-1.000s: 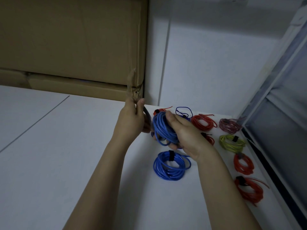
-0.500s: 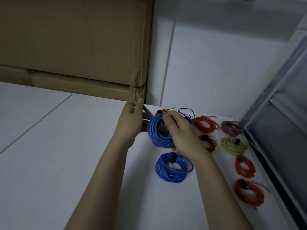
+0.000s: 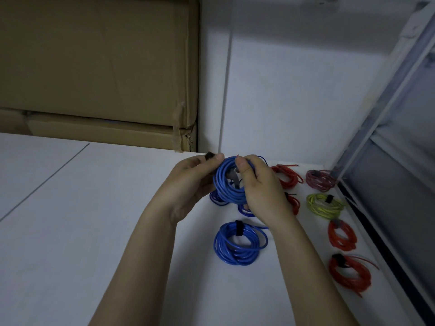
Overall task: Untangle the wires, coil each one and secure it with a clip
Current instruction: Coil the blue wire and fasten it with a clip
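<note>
Here we grip the blue coil [image 3: 227, 184] upright in the right hand [image 3: 261, 191]; the left hand [image 3: 190, 182], just left, pinches the black strap [image 3: 210, 156] at its top

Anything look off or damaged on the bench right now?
Only the cardboard box at the back: its lower right corner is torn, with tape peeling. The clipped coils, like the blue coil on the table, lie tidy.
</note>
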Demonstrator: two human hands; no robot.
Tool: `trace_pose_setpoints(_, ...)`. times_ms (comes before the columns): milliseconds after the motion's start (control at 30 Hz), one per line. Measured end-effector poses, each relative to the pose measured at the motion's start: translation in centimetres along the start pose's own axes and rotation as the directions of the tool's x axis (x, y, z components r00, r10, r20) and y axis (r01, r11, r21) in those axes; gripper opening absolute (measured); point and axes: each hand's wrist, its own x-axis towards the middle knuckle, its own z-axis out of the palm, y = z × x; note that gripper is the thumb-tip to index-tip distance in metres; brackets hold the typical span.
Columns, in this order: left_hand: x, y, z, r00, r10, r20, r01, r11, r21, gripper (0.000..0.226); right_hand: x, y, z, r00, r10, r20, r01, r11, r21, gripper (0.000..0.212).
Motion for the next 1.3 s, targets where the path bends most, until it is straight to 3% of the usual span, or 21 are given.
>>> trace_pose_setpoints(100, -0.1, 0.1, -0.1, 0.999, 0.014, 0.039, -0.014, 1.000, 0.006, 0.058, 0.2, 0.4, 0.2, 1.000, -0.017, -0.026, 0.017, 1.000, 0.004, 0.026)
trace_pose_setpoints(300, -0.1, 0.0, -0.1, 0.994, 0.102, -0.045, -0.097, 0.990, 0.100, 0.024, 0.4, 0.3, 0.5, 0.999, -0.044, -0.016, 0.044, 0.999, 0.009, 0.025)
trace_pose_setpoints(500, -0.1, -0.1, 0.1, 0.957, 0.260, -0.128, -0.225, 0.944, 0.240, 0.022, -0.1, 0.3, 0.1, 0.984, -0.031, 0.178, 0.018, 0.997, 0.075, 0.020)
trace_pose_setpoints(633, -0.2, -0.2, 0.3, 0.950, 0.297, -0.100, -0.257, 0.921, 0.292, 0.025, -0.2, 0.1, -1.0, 0.950, 0.006, 0.312, 0.006, 0.999, -0.037, 0.024)
trace_pose_setpoints(767, -0.1, -0.5, 0.4, 0.953, 0.299, -0.041, -0.267, 0.899, 0.346, 0.026, 0.0, 0.3, -1.3, 0.975, -0.030, 0.220, 0.057, 0.991, -0.117, 0.023)
trace_pose_setpoints(967, -0.2, -0.5, 0.4, 0.964, 0.266, -0.009, -0.252, 0.923, 0.290, 0.023, 0.1, 0.4, -1.3, 0.961, -0.272, 0.057, 0.275, 0.903, -0.329, 0.047)
trace_pose_setpoints(1067, -0.2, -0.3, 0.3, 0.967, 0.253, -0.037, -0.236, 0.939, 0.249, 0.021, 0.4, 0.6, -1.2, 0.902, -0.430, 0.043, 0.422, 0.854, -0.304, 0.048)
trace_pose_setpoints(1200, -0.4, 0.1, 0.4, 0.969, 0.245, -0.026, -0.235, 0.949, 0.209, 0.019, 0.4, 1.3, -0.9, 0.773, -0.635, -0.005, 0.608, 0.743, -0.280, 0.038)
trace_pose_setpoints(1300, -0.6, 0.2, 0.4, 0.975, 0.222, -0.026, -0.213, 0.959, 0.187, 0.020, 0.5, 1.6, -0.4, 0.733, -0.676, -0.075, 0.654, 0.731, -0.194, 0.029)
